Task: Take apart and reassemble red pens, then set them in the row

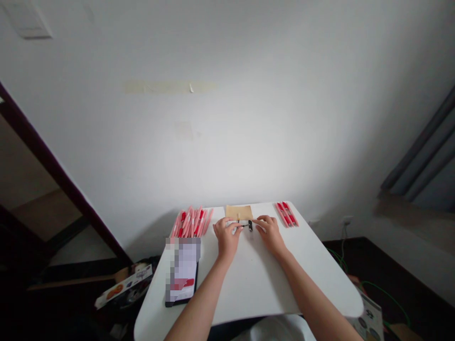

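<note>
A pale wall (284, 118) fills most of what I see, with a grey curtain (426, 156) hanging at its right end. Against it stands a white table (259, 289) with rounded corners, and 2 bare forearms reach in over its near edge. On the floor, a printed box (124, 286) on the left shows orange pictures, and a pale box (369, 315) on the right carries dark round marks; I can't make out lettering on either. A phone (185, 274) lies near the table's left edge, its lit screen blocked out by blur except for a red patch, so its writing is unreadable. Beyond it is a loose heap of pink and red pens (192, 223). The left hand (227, 239) is drawn nearly closed, thumb and fingertips pinching a thin dark piece (245, 225). The right hand (272, 237) is curved, a narrow gap between thumb and forefinger. A neater row of pens (286, 214) lies at the far right corner, and a tan sheet (245, 211) at the far edge. Smallest is a black piece (250, 227) between the 2 hands, just beside the right fingertips; I can't tell whether they touch it.
</note>
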Motion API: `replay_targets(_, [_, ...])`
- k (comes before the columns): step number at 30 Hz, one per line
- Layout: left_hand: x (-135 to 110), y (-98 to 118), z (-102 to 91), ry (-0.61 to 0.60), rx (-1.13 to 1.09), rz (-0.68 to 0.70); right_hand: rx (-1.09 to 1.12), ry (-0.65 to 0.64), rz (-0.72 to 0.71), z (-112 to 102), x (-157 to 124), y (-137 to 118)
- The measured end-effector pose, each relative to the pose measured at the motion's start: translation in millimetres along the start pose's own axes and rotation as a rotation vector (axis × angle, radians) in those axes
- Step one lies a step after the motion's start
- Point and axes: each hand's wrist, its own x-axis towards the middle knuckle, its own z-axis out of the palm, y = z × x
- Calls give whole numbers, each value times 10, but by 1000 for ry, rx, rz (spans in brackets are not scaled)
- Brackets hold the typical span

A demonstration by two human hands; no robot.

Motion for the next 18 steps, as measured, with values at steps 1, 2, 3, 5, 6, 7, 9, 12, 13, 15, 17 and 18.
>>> replay_targets(1, [-1, 0, -3, 6, 2, -5, -27, -9, -4, 8, -6, 5])
replay_targets(2, [-1, 0, -5, 11, 4, -9, -53, -19, -8, 16, -12, 8])
replay_targets(3, [-2, 0, -8, 12, 5, -13, -76, -31, -11, 23, -17, 9])
replay_targets(5, [-4, 3, -11, 11, 7, -20, -114, -48, -11, 32, -25, 6])
replay_targets(6, [-4, 4, -12, 9, 8, -23, -126, -53, -9, 34, -27, 4])
replay_targets(7, [-4, 5, -13, 8, 9, -27, -133, -57, -9, 34, -28, 1])
replay_targets(9, [-4, 8, -16, 8, 11, -31, -133, -62, -9, 28, -28, -5])
replay_targets(12, [-1, 13, -24, 12, 11, -27, -113, -56, 1, 14, -27, -19])
replay_targets(13, [0, 15, -26, 14, 9, -23, -104, -53, 9, 10, -26, -25])
replay_targets(15, [2, 19, -30, 16, 8, -20, -92, -49, 27, 1, -25, -38])
replay_targets(17, [4, 20, -33, 16, 8, -18, -89, -50, 44, -6, -25, -48])
replay_targets(18, [5, 18, -33, 15, 9, -19, -90, -52, 46, -8, -25, -52])
